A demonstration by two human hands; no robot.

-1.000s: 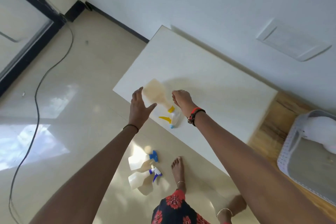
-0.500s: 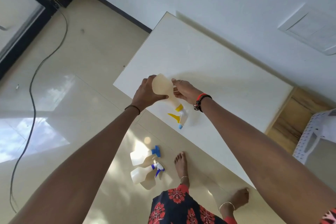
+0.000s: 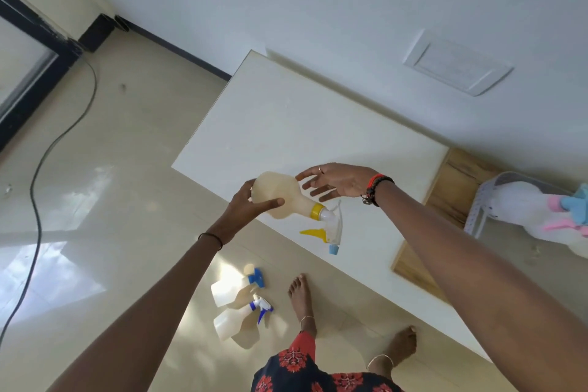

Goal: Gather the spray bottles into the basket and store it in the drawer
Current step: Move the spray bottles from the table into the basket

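Note:
My left hand (image 3: pixel 246 205) grips the round body of a translucent spray bottle (image 3: pixel 288 197) with a yellow collar and trigger and a blue nozzle tip, held above the near edge of the white cabinet top (image 3: pixel 286 124). My right hand (image 3: pixel 337 181) hovers just beyond the bottle with its fingers spread, holding nothing. Two more spray bottles with blue heads lie on the floor: one (image 3: pixel 230 288) and another (image 3: pixel 235 321) below it. A white perforated basket (image 3: pixel 480 210) stands at the far right with a plush toy (image 3: pixel 541 216) in it.
A wooden surface (image 3: pixel 451 188) lies between the cabinet top and the basket. My bare feet (image 3: pixel 300 296) stand on the glossy tile floor beside the fallen bottles. A black cable (image 3: pixel 38 194) runs along the floor at left, near a dark-framed glass door (image 3: pixel 28 73).
The yellow-trigger bottle has been lifted off the cabinet top by my left hand. My right hand has let go of it and opened. The view swung right, showing the basket.

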